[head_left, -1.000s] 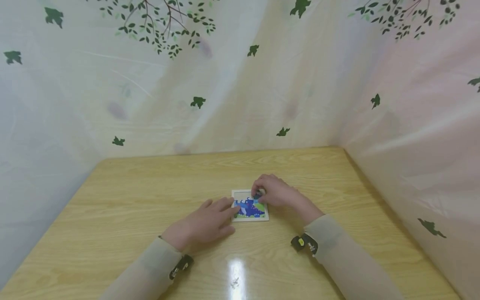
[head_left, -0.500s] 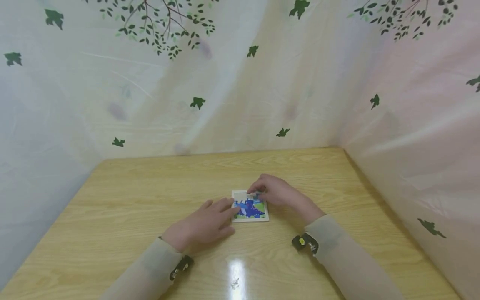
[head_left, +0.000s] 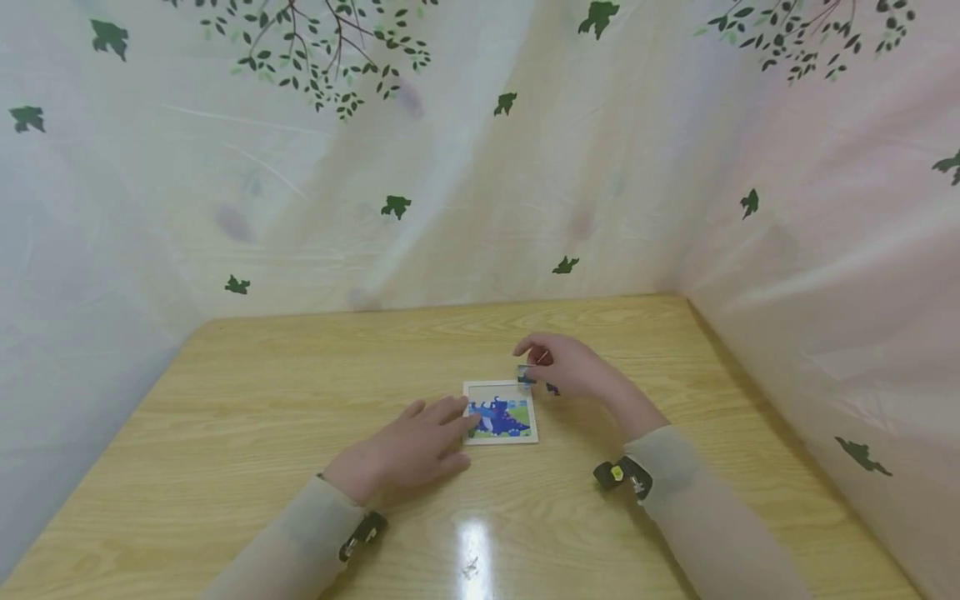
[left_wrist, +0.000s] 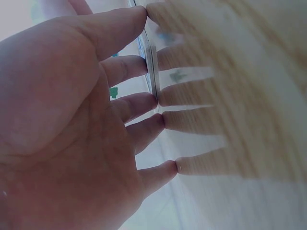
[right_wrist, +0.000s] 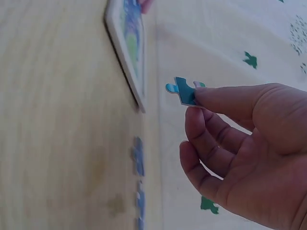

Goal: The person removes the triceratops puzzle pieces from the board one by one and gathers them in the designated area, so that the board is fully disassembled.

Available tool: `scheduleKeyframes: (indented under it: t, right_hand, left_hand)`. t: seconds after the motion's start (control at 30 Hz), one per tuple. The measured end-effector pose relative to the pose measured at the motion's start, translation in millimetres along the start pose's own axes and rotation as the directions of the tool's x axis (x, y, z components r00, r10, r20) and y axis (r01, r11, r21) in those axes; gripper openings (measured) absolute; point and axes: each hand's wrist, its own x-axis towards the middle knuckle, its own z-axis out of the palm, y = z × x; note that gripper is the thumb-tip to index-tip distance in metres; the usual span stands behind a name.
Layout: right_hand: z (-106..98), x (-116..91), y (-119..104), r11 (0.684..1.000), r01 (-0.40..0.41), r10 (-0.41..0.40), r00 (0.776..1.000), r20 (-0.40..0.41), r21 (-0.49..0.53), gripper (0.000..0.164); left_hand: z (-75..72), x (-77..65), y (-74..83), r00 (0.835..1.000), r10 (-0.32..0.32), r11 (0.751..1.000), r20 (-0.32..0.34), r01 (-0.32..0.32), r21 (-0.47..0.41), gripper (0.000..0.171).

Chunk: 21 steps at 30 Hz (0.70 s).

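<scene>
My left hand (head_left: 416, 442) lies with spread, fairly straight fingers against the left side of a small white-framed jigsaw puzzle (head_left: 536, 432). Several of its fingertips touch the table and the frame's edge (left_wrist: 152, 72) in the left wrist view. The assembled part shows a blue dinosaur on green; a pale strip of bare base runs along the far side. Just beyond the frame's far right corner, my right hand (head_left: 566, 367) pinches a teal jigsaw piece (right_wrist: 184, 91) between thumb and index finger. The piece is clear of the tabletop.
Under and beside the right hand lies a loose blue piece (head_left: 553, 389). The right wrist view has loose pieces (right_wrist: 138, 155) in a line on the wooden table (head_left: 300, 367). A leaf-patterned curtain (head_left: 450, 167) hangs behind and at both sides.
The right hand has moved from over the puzzle's far right part to beyond its corner, rightward and away, carrying the jigsaw piece. A loose piece has come into sight. The left hand stays put.
</scene>
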Motion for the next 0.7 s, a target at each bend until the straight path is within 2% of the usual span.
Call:
scheduleKeyframes:
  t: [0.13,0.27,0.5,0.7]
  right_hand:
    - [-15,-5,10,0.999,0.003,-0.001,0.999,-0.044,0.033,0.018]
    - [-27,-9,22,1.0,-0.009,0.011,0.997,-0.076,0.018,0.01]
    - [-43,-22,40,0.999,-0.038,0.04,0.994,-0.104,0.022,0.008]
    - [-55,-29,58,0.997,-0.056,0.059,0.995,-0.074,0.045,0.01]
  left_hand:
    - [1.6,0.5,-1.2,1.0,0.0,1.0,0.006,0.0,-0.005,0.068]
    - [1.3,1.0,-1.4,1.0,-0.005,1.0,0.01,0.005,-0.008,0.068]
    - [-0.2,1.6,-0.2,1.0,-0.001,1.0,0.007,0.001,-0.01,0.067]
    - [-0.5,1.1,0.1,1.0,0.007,1.0,-0.002,-0.007,-0.011,0.066]
